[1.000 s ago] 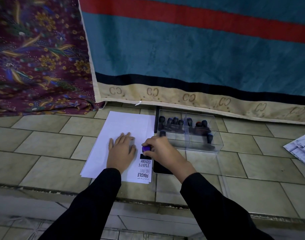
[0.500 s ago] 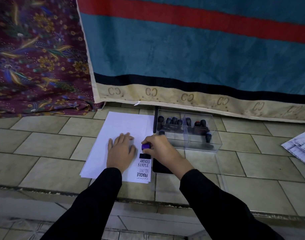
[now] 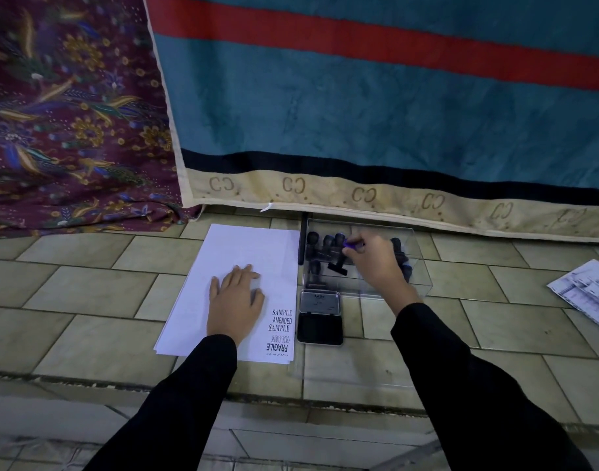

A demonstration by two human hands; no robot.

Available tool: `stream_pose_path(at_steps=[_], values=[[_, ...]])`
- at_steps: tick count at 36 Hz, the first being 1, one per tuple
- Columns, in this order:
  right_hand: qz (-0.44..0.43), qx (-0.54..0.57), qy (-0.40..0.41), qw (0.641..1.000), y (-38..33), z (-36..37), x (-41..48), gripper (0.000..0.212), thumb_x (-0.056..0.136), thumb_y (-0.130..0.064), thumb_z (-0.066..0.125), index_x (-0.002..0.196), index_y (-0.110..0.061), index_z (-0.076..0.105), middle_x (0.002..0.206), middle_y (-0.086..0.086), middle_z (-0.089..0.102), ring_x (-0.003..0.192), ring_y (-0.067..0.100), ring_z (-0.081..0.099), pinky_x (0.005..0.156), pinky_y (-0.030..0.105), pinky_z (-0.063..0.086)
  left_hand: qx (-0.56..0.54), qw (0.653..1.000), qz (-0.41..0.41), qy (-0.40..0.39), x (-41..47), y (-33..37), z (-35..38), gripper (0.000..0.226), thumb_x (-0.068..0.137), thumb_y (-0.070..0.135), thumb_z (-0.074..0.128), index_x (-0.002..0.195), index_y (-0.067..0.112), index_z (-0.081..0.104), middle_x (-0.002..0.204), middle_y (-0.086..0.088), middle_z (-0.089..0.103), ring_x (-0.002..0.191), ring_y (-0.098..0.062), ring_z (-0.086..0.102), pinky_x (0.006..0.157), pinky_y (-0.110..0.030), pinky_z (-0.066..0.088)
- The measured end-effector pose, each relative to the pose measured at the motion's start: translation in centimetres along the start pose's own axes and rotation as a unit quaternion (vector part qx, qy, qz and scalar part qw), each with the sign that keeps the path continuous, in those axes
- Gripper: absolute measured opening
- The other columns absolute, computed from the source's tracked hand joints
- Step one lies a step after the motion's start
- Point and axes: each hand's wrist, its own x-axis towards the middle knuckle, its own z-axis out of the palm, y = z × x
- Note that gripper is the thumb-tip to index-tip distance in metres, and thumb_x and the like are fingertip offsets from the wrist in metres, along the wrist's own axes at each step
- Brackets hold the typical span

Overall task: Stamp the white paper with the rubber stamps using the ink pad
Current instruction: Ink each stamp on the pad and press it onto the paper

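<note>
Head view: paper (image 3: 237, 253) lies flat on tiles (image 3: 87, 294). Its far edge is near the blanket (image 3: 359, 113) hem, its near edge close to the step lip. Bare tile left of the paper gives open room. Right of it things are tight: the pad (image 3: 320, 322), lid open, sits just beside the paper's right edge, and the clear box (image 3: 422, 266) of stamps is just past the pad. More sheets (image 3: 587, 294) lie well right of the paper.

L hand (image 3: 235, 300) rests on the paper's middle, fingers straight and spread, palm down. R hand (image 3: 376, 263) is over the box, right of the paper's far corner, fingertips pinching a stamp (image 3: 338, 267) by its purple knob. Prints (image 3: 281, 329) run along the paper's right edge near the near corner.

Vs 0.5 s ago: R hand has left the paper's right edge for the box, stamp with it. A new SAMPLE print tops the row, and the pad is now uncovered. L hand hasn't shifted.
</note>
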Motion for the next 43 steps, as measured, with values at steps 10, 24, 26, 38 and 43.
stream_pose_path(at_steps=[10, 24, 26, 38, 43], values=[[0.012, -0.084, -0.103, 0.991, -0.7, 2.0, 1.2, 0.018, 0.088, -0.012, 0.062, 0.103, -0.002, 0.065, 0.105, 0.017, 0.067, 0.103, 0.028, 0.06, 0.093, 0.035, 0.049, -0.001, 1.0, 0.002, -0.001, 0.1, -0.2, 0.1, 0.035, 0.094, 0.024, 0.043, 0.128, 0.024, 0.05, 0.147, 0.006, 0.043, 0.144, -0.013, 0.024, 0.119, -0.045, 0.002], [0.0, -0.15, -0.048, 0.987, 0.8, -1.1, 1.6, 0.032, 0.09, 0.0, 0.042, 0.103, -0.008, 0.069, 0.108, 0.014, 0.069, 0.096, 0.03, 0.063, 0.083, 0.033, 0.051, 0.006, 1.0, 0.007, 0.002, 0.1, -0.4, 0.2, 0.034, 0.093, 0.022, 0.044, 0.126, 0.023, 0.051, 0.147, 0.006, 0.044, 0.143, -0.014, 0.026, 0.119, -0.046, 0.006], [0.047, -0.182, -0.001, 0.982, 1.9, -2.8, 1.8, 0.022, 0.087, -0.001, 0.048, 0.092, -0.005, 0.069, 0.094, 0.017, 0.07, 0.085, 0.031, 0.063, 0.07, 0.031, 0.05, 0.003, 1.0, 0.008, 0.003, 0.1, -0.4, 0.2, 0.033, 0.093, 0.023, 0.044, 0.125, 0.024, 0.052, 0.147, 0.005, 0.043, 0.143, -0.014, 0.026, 0.119, -0.046, 0.005], [0.087, -0.353, -0.051, 0.93, 6.5, -3.5, 1.9, 0.028, 0.085, -0.003, 0.05, 0.112, 0.0, 0.056, 0.106, 0.023, 0.062, 0.099, 0.037, 0.062, 0.078, 0.036, 0.05, -0.001, 1.0, 0.001, 0.001, 0.1, -0.5, 0.3, 0.033, 0.093, 0.023, 0.044, 0.125, 0.025, 0.052, 0.148, 0.006, 0.043, 0.143, -0.013, 0.026, 0.119, -0.044, 0.003], [0.109, -0.369, -0.089, 0.919, 5.9, -3.1, 2.3, 0.031, 0.085, -0.012, 0.057, 0.115, -0.004, 0.055, 0.108, 0.018, 0.065, 0.1, 0.033, 0.063, 0.077, 0.032, 0.051, 0.001, 1.0, -0.001, -0.003, 0.1, -0.4, 0.2, 0.033, 0.093, 0.024, 0.043, 0.125, 0.025, 0.052, 0.149, 0.007, 0.041, 0.143, -0.012, 0.025, 0.12, -0.044, 0.003]])
